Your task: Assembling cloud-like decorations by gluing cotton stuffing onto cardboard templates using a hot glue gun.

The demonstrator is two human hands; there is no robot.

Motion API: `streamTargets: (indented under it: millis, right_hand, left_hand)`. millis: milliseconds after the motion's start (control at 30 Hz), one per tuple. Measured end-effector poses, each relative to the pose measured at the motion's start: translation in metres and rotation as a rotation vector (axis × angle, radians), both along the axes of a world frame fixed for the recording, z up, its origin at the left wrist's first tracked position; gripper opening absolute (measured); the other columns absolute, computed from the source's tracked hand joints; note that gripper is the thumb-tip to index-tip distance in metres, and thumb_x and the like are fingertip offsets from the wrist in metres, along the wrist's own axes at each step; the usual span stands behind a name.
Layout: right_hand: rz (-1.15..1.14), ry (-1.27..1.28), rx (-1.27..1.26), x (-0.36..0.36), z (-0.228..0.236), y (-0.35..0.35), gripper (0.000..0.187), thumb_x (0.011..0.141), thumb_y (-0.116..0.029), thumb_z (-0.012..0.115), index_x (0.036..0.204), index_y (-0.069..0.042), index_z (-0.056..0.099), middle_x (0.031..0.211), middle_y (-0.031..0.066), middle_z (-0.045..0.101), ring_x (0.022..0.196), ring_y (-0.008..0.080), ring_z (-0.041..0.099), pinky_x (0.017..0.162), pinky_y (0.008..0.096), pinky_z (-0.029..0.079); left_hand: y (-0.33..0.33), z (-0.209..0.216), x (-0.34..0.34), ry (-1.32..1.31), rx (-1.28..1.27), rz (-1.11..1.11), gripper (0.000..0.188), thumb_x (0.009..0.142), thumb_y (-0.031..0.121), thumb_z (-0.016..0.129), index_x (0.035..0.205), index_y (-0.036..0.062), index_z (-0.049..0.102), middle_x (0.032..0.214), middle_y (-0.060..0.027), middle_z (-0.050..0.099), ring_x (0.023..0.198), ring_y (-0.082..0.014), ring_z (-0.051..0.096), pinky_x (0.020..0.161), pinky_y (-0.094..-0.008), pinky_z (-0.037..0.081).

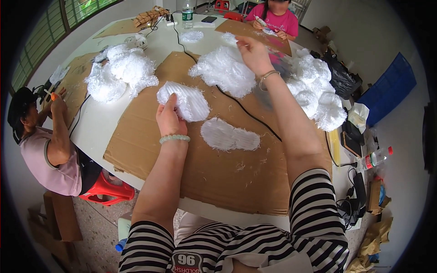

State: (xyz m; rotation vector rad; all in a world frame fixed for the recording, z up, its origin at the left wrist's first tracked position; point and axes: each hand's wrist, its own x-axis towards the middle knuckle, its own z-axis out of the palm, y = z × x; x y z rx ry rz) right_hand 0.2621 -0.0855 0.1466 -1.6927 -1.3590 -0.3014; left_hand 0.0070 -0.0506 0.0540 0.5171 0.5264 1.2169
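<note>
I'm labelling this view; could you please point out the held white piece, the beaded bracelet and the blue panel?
Held white piece [195, 103], head view: its ribbed face.
Beaded bracelet [175, 138], head view: middle beads.
Blue panel [392, 91], head view: flat face.

The head view originates from a fisheye camera worn at head height, facing forward and steeply downward across the near edge of the desk [98, 132]. Working range is close: both forearms [160, 186] enter from below, placing the left hand [169, 117] and right hand [254, 57] mid-field. Coverage extends to the far edge of the desk, with straight lines bowing toward the rim.
</note>
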Motion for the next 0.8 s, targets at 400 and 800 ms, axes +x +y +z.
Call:
streamTargets:
  millis: [400,800]
  right_hand:
    - [-0.083,-0.262,-0.315,-0.029,-0.009,-0.015,0.029,0.077,-0.021,0.065,0.102,-0.006,0.065,0.096,0.0123,0.066,0.085,0.0242,0.064,0.078,0.0321,0.049]
    - [0.294,-0.01,-0.293,-0.138,-0.019,-0.02,0.023,0.076,-0.019,0.071,0.089,-0.002,0.062,0.078,0.0039,0.061,0.068,0.0091,0.053,0.062,0.0237,0.047]
  left_hand:
    - [0.001,-0.003,-0.003,-0.04,0.037,-0.057,0.034,0.088,0.017,0.055,0.115,-0.0013,0.049,0.108,-0.0109,0.058,0.099,-0.0241,0.057,0.087,-0.0398,0.046]
    - [0.001,-0.008,0.0,-0.238,0.034,-0.075,0.009,0.082,0.009,0.053,0.085,0.0018,0.056,0.085,-0.0047,0.057,0.078,-0.0132,0.053,0.069,-0.0257,0.044]
